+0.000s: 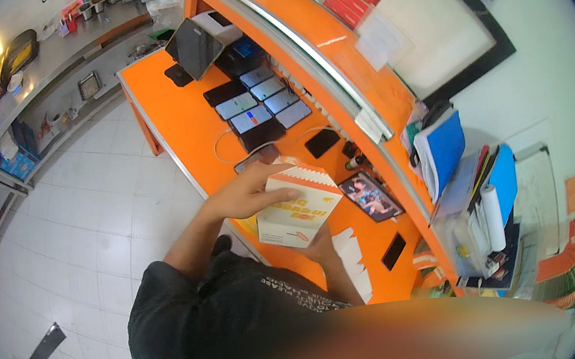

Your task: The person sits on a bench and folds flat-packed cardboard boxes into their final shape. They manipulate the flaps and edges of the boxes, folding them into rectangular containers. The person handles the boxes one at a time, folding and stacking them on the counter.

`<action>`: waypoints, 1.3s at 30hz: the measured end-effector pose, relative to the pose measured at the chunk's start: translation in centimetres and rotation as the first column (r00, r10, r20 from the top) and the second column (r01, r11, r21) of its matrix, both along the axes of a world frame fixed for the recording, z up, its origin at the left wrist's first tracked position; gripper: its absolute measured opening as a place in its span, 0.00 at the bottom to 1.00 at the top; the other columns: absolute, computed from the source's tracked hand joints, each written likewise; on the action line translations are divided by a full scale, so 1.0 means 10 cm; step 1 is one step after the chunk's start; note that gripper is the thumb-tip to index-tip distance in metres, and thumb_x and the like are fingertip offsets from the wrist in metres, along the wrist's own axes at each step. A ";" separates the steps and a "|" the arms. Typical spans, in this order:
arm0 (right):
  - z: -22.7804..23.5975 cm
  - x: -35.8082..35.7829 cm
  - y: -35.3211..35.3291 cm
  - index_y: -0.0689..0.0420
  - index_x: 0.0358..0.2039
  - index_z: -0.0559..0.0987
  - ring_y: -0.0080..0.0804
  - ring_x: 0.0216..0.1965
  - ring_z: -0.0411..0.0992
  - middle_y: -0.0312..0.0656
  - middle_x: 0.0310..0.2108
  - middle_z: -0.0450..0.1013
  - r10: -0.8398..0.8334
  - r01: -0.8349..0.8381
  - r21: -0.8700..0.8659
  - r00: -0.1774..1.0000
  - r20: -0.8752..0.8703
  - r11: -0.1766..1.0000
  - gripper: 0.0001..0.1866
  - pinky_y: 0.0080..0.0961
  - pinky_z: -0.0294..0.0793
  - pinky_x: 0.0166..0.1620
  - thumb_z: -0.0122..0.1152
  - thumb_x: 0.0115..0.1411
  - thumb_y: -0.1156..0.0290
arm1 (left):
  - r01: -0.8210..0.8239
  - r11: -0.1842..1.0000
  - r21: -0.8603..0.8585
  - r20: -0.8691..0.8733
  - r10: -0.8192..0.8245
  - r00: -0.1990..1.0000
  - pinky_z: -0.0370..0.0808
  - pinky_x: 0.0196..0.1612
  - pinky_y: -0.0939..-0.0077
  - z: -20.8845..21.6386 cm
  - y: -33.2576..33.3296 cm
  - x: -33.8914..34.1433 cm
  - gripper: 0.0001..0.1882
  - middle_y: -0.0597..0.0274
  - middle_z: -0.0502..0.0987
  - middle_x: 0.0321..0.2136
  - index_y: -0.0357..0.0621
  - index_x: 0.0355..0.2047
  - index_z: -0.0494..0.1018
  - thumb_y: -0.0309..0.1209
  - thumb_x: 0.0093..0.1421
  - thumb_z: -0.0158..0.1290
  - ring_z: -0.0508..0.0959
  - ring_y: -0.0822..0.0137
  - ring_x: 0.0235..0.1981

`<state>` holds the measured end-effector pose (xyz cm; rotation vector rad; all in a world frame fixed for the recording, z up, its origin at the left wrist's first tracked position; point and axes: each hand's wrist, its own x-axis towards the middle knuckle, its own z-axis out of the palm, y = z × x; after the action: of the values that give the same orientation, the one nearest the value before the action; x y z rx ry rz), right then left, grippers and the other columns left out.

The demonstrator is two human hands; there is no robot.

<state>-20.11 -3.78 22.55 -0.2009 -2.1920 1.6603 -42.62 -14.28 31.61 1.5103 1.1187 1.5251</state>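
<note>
A white paper carton (292,216) with orange edging and yellow print is held tilted above the orange counter (169,115), close to my body. My left hand (254,190) grips its upper left side, with the thumb lying across the printed face. My right hand (322,244) is closed on the lower right of the carton; most of its fingers are hidden behind it. White paper with a jagged edge (354,265) lies on the counter beside my right forearm.
Several phones (250,119) lie in rows on the counter, with a white cable among them. A tablet (371,196) showing a picture leans by the shelf. A dark-screened monitor (195,48) stands at the far end. Folders (441,153) and papers crowd the right side.
</note>
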 end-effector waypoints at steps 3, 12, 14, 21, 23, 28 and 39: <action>-0.26 -0.28 -0.14 0.62 0.62 0.60 0.37 0.58 0.69 0.45 0.56 0.68 -0.070 0.063 -0.185 0.997 -0.031 0.981 0.35 0.37 0.75 0.57 0.68 0.58 0.76 | -0.140 0.977 -0.162 0.170 0.167 0.971 0.75 0.50 0.69 -0.22 0.18 -0.14 0.26 0.54 0.80 0.46 0.38 0.60 0.67 0.32 0.63 0.57 0.79 0.64 0.46; -0.89 -0.47 -0.19 0.63 0.56 0.66 0.46 0.49 0.76 0.51 0.49 0.72 -0.087 0.549 -0.608 0.779 0.621 0.573 0.26 0.49 0.83 0.44 0.58 0.67 0.57 | -0.300 0.928 -0.220 -0.096 0.285 0.954 0.70 0.59 0.62 -1.78 0.46 -0.36 0.33 0.49 0.76 0.53 0.46 0.65 0.61 0.26 0.59 0.56 0.75 0.51 0.55; -0.80 -0.51 -0.14 0.66 0.53 0.69 0.46 0.43 0.78 0.51 0.44 0.74 -0.125 0.569 -0.437 0.697 0.707 0.696 0.28 0.43 0.84 0.41 0.59 0.66 0.54 | -0.297 0.916 -0.271 -0.067 0.290 0.955 0.70 0.58 0.61 -1.83 0.50 -0.41 0.32 0.47 0.75 0.53 0.47 0.65 0.62 0.26 0.60 0.54 0.75 0.49 0.55; -0.76 -0.62 0.02 0.71 0.42 0.76 0.40 0.24 0.79 0.53 0.28 0.78 -0.202 0.524 -0.014 0.353 0.914 0.852 0.39 0.33 0.80 0.26 0.52 0.64 0.38 | -0.192 0.940 -0.283 -0.185 0.143 0.972 0.71 0.54 0.55 -1.91 0.83 -0.51 0.27 0.47 0.76 0.50 0.44 0.59 0.68 0.30 0.58 0.56 0.75 0.47 0.51; -0.86 -0.55 0.04 0.72 0.42 0.75 0.41 0.24 0.79 0.53 0.28 0.78 -0.190 0.574 -0.033 0.324 0.927 0.818 0.41 0.34 0.80 0.25 0.52 0.63 0.36 | -0.190 0.951 -0.243 -0.256 0.126 0.958 0.71 0.54 0.54 -2.10 0.96 -0.49 0.29 0.48 0.76 0.48 0.43 0.58 0.68 0.32 0.56 0.58 0.74 0.47 0.52; -0.93 -0.65 0.13 0.70 0.44 0.76 0.42 0.25 0.80 0.52 0.30 0.79 -0.143 0.646 -0.047 0.238 0.961 0.762 0.41 0.35 0.80 0.27 0.50 0.62 0.34 | -0.325 0.868 -0.376 -0.446 0.139 0.884 0.67 0.58 0.53 -2.28 1.13 -0.58 0.37 0.44 0.74 0.46 0.41 0.60 0.62 0.38 0.53 0.63 0.69 0.45 0.57; -0.96 -0.44 0.33 0.65 0.49 0.76 0.34 0.29 0.80 0.46 0.35 0.79 -0.344 0.659 0.051 0.324 0.881 0.751 0.36 0.31 0.77 0.29 0.58 0.62 0.40 | 0.007 0.928 -0.372 -0.034 -0.021 0.999 0.61 0.65 0.56 -3.18 1.48 -0.36 0.51 0.36 0.64 0.60 0.33 0.67 0.49 0.56 0.58 0.58 0.64 0.43 0.63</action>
<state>-24.48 -0.46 12.93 -2.0262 -1.9488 1.6345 -46.20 0.50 -0.14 1.2853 1.3298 1.1934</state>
